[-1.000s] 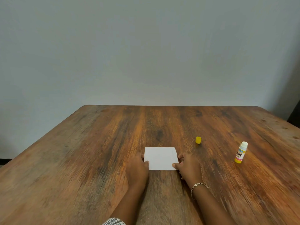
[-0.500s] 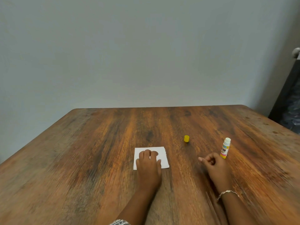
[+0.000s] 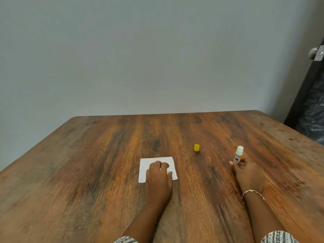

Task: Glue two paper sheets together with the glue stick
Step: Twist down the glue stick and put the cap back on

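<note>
White paper (image 3: pixel 149 163) lies flat on the wooden table (image 3: pixel 87 163) near the middle; whether it is one sheet or two stacked I cannot tell. My left hand (image 3: pixel 158 176) rests palm down on it, fingers together, covering its near right part. An uncapped glue stick (image 3: pixel 238 155), white with a yellow base, stands upright to the right. My right hand (image 3: pixel 245 172) has its fingers closed around the stick's lower part. The yellow cap (image 3: pixel 196 147) stands alone between paper and stick.
A grey wall rises behind the table's far edge. A dark door (image 3: pixel 313 95) with a metal knob (image 3: pixel 314 53) stands at the far right, past the table's right corner.
My right hand left the paper's right edge, travelled right and closed on the glue stick. My left hand slid onto the top of the paper. The camera view swung slightly right.
</note>
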Tool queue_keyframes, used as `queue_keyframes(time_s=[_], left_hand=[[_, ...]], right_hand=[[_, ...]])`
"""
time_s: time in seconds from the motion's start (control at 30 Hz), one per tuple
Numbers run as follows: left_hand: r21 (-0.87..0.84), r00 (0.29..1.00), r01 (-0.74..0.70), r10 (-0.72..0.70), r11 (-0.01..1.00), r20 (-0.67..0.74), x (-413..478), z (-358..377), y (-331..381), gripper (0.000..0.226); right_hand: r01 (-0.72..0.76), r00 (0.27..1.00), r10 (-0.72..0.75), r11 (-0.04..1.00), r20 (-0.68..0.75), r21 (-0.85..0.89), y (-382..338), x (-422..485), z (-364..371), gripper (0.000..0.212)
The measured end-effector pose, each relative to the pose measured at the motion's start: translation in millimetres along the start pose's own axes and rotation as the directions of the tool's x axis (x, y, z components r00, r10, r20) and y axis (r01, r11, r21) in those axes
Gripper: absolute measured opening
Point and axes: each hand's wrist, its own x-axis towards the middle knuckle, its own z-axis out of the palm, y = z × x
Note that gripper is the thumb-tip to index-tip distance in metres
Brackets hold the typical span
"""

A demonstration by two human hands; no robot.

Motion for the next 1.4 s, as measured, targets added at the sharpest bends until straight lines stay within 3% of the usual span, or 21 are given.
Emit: queue_keyframes(time_s=[0.13, 0.3, 0.43, 0.53, 0.77, 0.97, 1.1, 1.27, 1.4], left_hand=[[-0.044, 1.000, -0.012, 0.011, 0.999, -0.012, -1, 0, 0, 0.015], [-0.269, 0.999, 0.045, -0.052, 0.962, -0.017, -2, 0, 6, 0.028], [-0.551, 0.996, 0.093, -0.079, 0.829, 0.049, -5, -1, 25, 0.045], [-0.676, 0.993, 0.103, -0.039, 0.729, 0.109, -6, 2, 33, 0.040], [-0.806, 0.989, 0.141, -0.046, 0.574, 0.140, -5, 3, 37, 0.016], [-0.889, 0.971, 0.239, -0.069, 0.391, 0.230, -3, 4, 35, 0.032], [-0.870, 0.963, 0.266, -0.078, 0.414, 0.257, -3, 8, 33, 0.035], [-0.838, 0.966, 0.245, -0.050, 0.487, 0.253, -4, 8, 34, 0.036], [-0.850, 0.968, 0.243, -0.065, 0.468, 0.241, -4, 8, 33, 0.032]], right_hand=[[0.038, 0.999, -0.038, 0.999, -0.037, 0.004, -4, -2, -2, 0.022], [0.248, 0.964, -0.261, 0.951, 0.051, 0.186, -20, -20, 2, 0.016], [0.427, 0.831, -0.517, 0.829, 0.203, 0.361, -48, -57, 16, 0.012], [0.468, 0.714, -0.632, 0.751, 0.301, 0.466, -60, -75, 23, 0.009], [0.379, 0.644, -0.643, 0.739, 0.415, 0.557, -66, -84, 19, 0.017], [0.328, 0.549, -0.636, 0.760, 0.542, 0.561, -64, -79, 20, 0.036], [0.265, 0.551, -0.616, 0.768, 0.563, 0.583, -62, -78, 21, 0.033], [0.334, 0.558, -0.645, 0.751, 0.523, 0.570, -64, -81, 26, 0.034], [0.334, 0.545, -0.636, 0.762, 0.546, 0.555, -64, -79, 27, 0.029]])
